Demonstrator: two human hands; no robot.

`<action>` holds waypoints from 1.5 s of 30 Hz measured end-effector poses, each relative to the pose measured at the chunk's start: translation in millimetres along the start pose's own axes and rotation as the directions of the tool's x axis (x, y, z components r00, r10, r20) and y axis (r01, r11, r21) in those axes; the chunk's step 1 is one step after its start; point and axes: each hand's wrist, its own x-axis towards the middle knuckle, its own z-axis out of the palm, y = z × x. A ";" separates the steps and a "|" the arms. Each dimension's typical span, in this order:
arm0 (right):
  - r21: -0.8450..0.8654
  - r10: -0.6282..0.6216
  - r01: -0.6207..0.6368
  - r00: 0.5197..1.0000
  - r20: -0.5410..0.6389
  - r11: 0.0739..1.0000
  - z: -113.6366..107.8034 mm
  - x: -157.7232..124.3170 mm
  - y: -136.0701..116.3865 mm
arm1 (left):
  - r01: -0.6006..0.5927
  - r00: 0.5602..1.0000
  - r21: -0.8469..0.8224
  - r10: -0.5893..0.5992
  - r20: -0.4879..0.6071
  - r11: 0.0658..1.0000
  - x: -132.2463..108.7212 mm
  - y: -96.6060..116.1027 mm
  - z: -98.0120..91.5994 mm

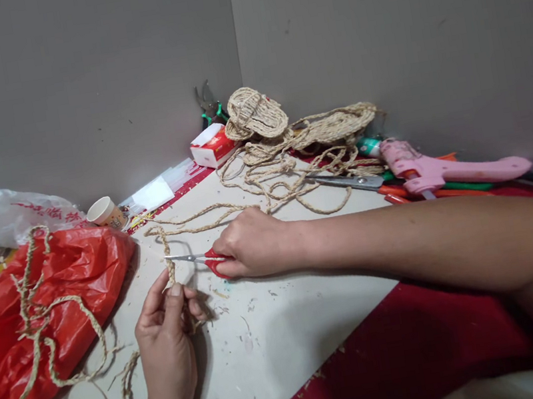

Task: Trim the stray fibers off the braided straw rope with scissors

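My left hand (169, 333) pinches a braided straw rope (171, 272) between thumb and fingers, with a stretch of it standing up above the fingertips. My right hand (256, 241) is closed around the red handles of a pair of scissors (213, 260). Their slim metal blades point left and meet the rope just above my left fingertips. From the top of the held piece the rope bends over near a long strand (213, 215) that runs toward the pile at the back. Part of the rope below is hidden by my left hand.
A coiled rope bundle (255, 113), red tissue box (214, 146) and pruning shears (209, 104) stand at the back. A pink glue gun (448, 167) and large scissors (352, 181) lie right. Left are a red plastic bag (99, 260) with rope pieces and a paper cup (105, 213).
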 end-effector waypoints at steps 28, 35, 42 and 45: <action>0.073 -0.039 0.032 0.996 0.084 0.997 -2.2 -1.9 -0.9 | -0.143 0.969 0.502 0.223 -0.103 0.853 7.7 -6.3 -15.4; 0.089 -0.054 0.043 0.991 0.125 0.995 -4.0 -1.3 -0.9 | -0.056 0.979 0.421 0.131 -0.153 0.905 6.9 -4.2 -11.2; 0.132 0.043 -0.042 0.999 -0.003 0.990 1.3 1.2 0.2 | -0.044 0.994 0.079 0.051 -0.091 0.996 8.4 -4.0 -6.8; 0.131 0.035 -0.030 0.999 -0.033 0.991 5.6 2.0 0.8 | -0.013 0.999 -0.010 0.012 -0.053 1.000 8.5 -0.8 -5.1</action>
